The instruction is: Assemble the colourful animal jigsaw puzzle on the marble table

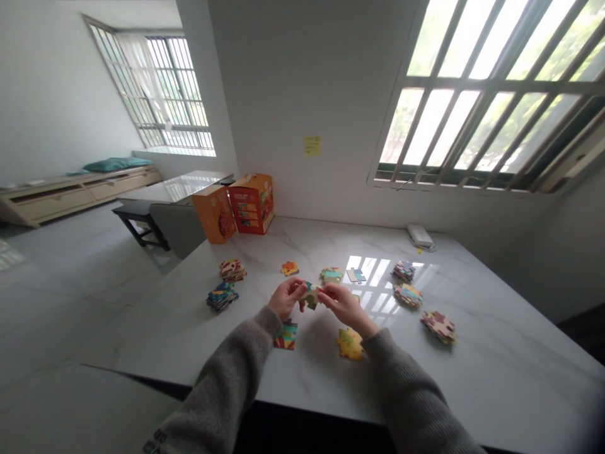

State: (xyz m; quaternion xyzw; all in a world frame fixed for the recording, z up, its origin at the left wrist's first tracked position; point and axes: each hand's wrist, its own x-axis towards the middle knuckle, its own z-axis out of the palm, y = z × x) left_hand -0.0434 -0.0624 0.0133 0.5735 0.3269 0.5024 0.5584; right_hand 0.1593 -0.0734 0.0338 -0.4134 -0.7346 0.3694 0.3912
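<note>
Between my two hands, above the middle of the table, is a greenish puzzle piece (311, 295). My left hand (286, 297) pinches its left side, and the fingers of my right hand (344, 305) close on its right edge. Just below my left hand lies a teal and red puzzle piece (286, 335). A yellow puzzle piece (350, 344) rests below my right hand. Beyond the hands are an orange piece (290, 268), a green and light-blue pile (331, 275) and a pale blue piece (356, 275).
Stacks of puzzle pieces stand on the left (222, 296) and right (438, 326) of the white marbled table (165, 321). Orange boxes (253, 205) stand at the back left corner. A white device (420, 237) lies near the wall, which bears a yellow note (312, 146).
</note>
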